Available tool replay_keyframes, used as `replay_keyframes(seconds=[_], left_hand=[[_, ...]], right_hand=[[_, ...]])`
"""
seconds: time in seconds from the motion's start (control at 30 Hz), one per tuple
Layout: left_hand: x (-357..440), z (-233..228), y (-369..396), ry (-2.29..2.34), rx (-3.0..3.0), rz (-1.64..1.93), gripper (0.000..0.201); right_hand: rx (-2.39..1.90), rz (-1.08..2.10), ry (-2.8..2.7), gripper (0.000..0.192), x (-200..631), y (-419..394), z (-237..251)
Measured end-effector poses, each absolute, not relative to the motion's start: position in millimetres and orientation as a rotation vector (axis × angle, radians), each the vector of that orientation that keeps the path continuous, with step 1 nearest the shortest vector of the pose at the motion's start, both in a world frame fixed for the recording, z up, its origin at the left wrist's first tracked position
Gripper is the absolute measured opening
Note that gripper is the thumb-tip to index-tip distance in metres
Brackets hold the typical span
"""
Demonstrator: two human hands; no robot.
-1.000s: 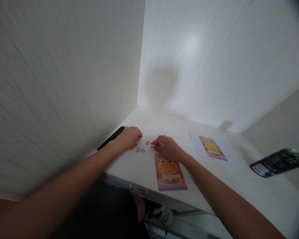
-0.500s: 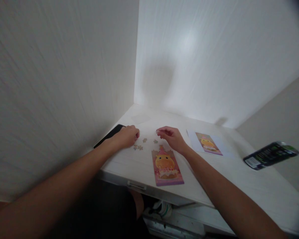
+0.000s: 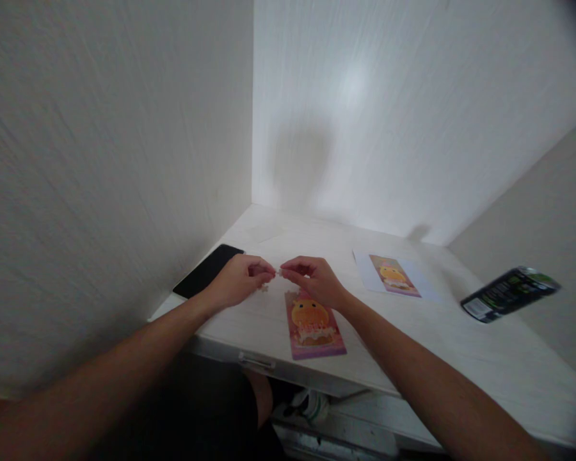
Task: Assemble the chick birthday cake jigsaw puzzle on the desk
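Over the white desk, my left hand [image 3: 242,278] and my right hand [image 3: 317,280] meet almost fingertip to fingertip, both in a pinch. A tiny pale puzzle piece [image 3: 280,272] shows at the right fingertips, and the left thumb and finger close in at its other side. Under the left fingers lie loose puzzle pieces [image 3: 264,288], partly hidden. Just below my hands is a partly assembled jigsaw puzzle [image 3: 315,328] with a yellow cartoon character and a cake; my right hand covers some of its upper edge.
A black flat object [image 3: 206,272] lies by the left wall. To the right are a sheet of paper with a matching printed picture [image 3: 394,276] and a dark can [image 3: 509,294]. Walls enclose the desk. A drawer handle [image 3: 256,360] is on the front edge.
My right hand has moved left with the puzzle piece, and my left hand has lifted from the desk to meet it. The view has shifted slightly.
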State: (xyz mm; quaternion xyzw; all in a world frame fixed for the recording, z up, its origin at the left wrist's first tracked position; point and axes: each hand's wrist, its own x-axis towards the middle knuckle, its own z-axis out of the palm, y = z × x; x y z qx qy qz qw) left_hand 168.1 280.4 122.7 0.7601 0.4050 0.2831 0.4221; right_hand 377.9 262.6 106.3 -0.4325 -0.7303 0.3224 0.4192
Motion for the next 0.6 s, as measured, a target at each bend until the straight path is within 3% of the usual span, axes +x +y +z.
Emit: replay_keyframes(seconds=[0.27, 0.6], left_hand=[[176, 121, 270, 0.918, 1.477, 0.796, 0.025], [179, 126, 265, 0.953, 1.543, 0.788, 0.018]], right_hand=[[-1.075, 0.749, -1.873, 0.016, 377, 257, 114], [-1.153, 0.697, -1.939, 0.016, 379, 258, 112]])
